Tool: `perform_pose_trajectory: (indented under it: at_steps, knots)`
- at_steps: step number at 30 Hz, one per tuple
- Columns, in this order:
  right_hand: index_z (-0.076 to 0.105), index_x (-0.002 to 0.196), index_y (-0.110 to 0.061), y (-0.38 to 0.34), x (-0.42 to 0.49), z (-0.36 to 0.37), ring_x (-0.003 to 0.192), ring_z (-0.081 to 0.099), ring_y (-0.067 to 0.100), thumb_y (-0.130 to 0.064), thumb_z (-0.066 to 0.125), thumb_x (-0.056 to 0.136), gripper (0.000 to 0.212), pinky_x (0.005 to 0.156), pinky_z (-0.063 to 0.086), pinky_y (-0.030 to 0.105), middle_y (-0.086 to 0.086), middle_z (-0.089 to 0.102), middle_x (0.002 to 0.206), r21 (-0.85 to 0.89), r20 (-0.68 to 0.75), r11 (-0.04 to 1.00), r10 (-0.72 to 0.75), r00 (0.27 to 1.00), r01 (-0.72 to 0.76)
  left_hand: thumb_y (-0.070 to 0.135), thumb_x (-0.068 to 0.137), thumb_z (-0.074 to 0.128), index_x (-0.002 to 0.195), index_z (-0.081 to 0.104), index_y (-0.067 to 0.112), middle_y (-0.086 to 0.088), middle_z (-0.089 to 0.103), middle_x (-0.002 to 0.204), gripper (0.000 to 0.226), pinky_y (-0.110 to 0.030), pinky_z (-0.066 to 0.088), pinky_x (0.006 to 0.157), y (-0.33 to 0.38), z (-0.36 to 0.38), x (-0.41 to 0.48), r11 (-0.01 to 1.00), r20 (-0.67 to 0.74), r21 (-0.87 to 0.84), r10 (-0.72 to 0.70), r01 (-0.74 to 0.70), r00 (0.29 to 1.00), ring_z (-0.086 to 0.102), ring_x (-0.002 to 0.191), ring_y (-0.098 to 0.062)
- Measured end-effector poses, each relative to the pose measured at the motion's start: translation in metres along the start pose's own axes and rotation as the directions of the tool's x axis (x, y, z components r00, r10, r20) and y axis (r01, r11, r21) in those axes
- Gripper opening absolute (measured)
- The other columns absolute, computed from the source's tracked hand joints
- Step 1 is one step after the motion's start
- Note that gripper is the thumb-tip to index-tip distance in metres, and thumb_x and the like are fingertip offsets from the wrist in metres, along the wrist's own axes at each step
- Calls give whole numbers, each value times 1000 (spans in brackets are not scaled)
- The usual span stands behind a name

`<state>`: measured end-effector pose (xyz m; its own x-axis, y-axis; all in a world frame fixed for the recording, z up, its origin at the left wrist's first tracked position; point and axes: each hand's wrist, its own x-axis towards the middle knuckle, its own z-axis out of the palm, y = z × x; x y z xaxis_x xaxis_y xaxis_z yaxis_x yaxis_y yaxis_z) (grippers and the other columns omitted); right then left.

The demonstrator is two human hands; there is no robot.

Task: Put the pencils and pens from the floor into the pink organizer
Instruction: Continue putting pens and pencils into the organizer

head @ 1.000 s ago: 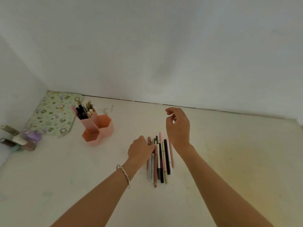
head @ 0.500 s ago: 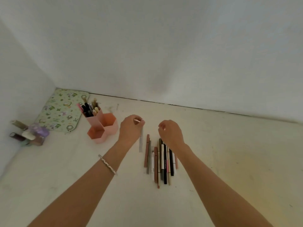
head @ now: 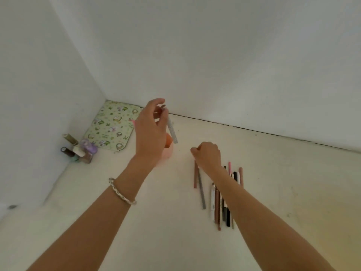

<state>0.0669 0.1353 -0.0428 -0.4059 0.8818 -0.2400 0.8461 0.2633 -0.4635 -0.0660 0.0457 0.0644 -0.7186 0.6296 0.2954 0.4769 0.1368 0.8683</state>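
My left hand (head: 151, 132) pinches a pale speckled pen (head: 172, 130) by its top, and the pen hangs just above the pink organizer (head: 168, 149). That hand covers most of the organizer; only one orange-lit cell and its right wall show. A row of several pencils and pens (head: 220, 196) lies on the floor to the right. My right hand (head: 208, 156) is curled over the far end of that row, over a pink pencil (head: 195, 176) and a grey one (head: 201, 189); whether it grips one is hidden.
A green floral mat (head: 111, 126) lies in the corner where two white walls meet. Several small bottles (head: 82, 150) stand against the left wall. The pale floor (head: 156, 222) spreads out in front.
My left hand has lifted the speckled pen off the floor and carried it left to above the organizer. My right hand moved to the left end of the row. The camera turned left.
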Motion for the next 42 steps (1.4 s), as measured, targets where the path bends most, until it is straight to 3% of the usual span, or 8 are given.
perform_pose_trajectory:
  at_steps: [3, 6, 12, 15, 22, 30, 36, 42]
  knots:
    - [54, 83, -5, -16, 8, -33, 62, 49, 20, -20, 49, 90, 18, 54, 39, 31, 5, 54, 69, 477, -122, 878, 118, 985, -46, 16, 98, 56, 113, 63, 13, 0, 62, 108, 16, -22, 52, 84, -4, -9, 21, 981, 17, 159, 107, -108, 994, 63, 91, -10]
    - [52, 90, -8, -34, 7, -57, 64, 53, 16, -21, 47, 95, 15, 58, 43, 28, 4, 59, 75, 619, -267, 781, 102, 958, 89, 13, 99, 55, 112, 62, 9, -5, 62, 107, 16, -32, 51, 86, -12, -1, 26, 926, 155, 322, 153, -196, 976, 62, 93, -19]
    - [59, 93, -13, -57, 2, -68, 67, 52, 8, -23, 52, 96, 12, 63, 42, 19, -4, 64, 82, 675, -409, 700, 90, 908, 235, 21, 100, 52, 109, 60, 19, 2, 68, 100, 12, -32, 31, 89, -33, 13, 33, 619, 373, 701, 108, -356, 922, 52, 103, -21]
    - [60, 90, -16, -64, -1, -67, 60, 48, 1, -22, 55, 95, 10, 59, 40, 12, -8, 63, 77, 679, -450, 674, 68, 890, 292, 26, 101, 51, 108, 61, 20, 2, 68, 100, 14, -33, 31, 88, -31, 8, 37, 632, 362, 704, 72, -324, 929, 50, 105, -21]
    - [56, 83, -31, -72, -2, -74, 64, 51, 1, -20, 54, 93, 16, 60, 41, 11, -11, 62, 75, 688, -570, 608, 114, 814, 397, 27, 98, 55, 104, 66, 21, 4, 69, 93, 14, -33, 23, 84, 0, -22, 55, 713, 159, 613, 312, -342, 937, 53, 103, -24]
    - [56, 82, -32, -69, -3, -66, 71, 57, 13, -20, 54, 93, 16, 64, 46, 18, -8, 64, 76, 666, -574, 639, 110, 812, 385, 30, 101, 49, 108, 63, 25, 6, 68, 95, 16, -33, 27, 90, -22, -4, 36, 684, 377, 651, 83, -328, 922, 52, 105, -19]
    - [57, 84, -30, -62, -5, -67, 69, 54, 8, -20, 54, 93, 14, 63, 45, 17, -6, 64, 79, 681, -556, 636, 126, 822, 363, 27, 98, 55, 105, 64, 28, 9, 68, 93, 11, -33, 25, 92, -32, -2, 32, 615, 387, 701, 97, -361, 917, 52, 104, -17]
    - [63, 91, -18, -70, -8, -59, 61, 51, -2, -20, 55, 95, 9, 58, 40, 10, -13, 64, 76, 701, -488, 623, 63, 871, 347, 2, 88, 61, 124, 62, 23, 4, 64, 121, 43, -37, 30, 99, -34, -9, 35, 601, 318, 692, 242, -399, 917, 48, 121, -23]
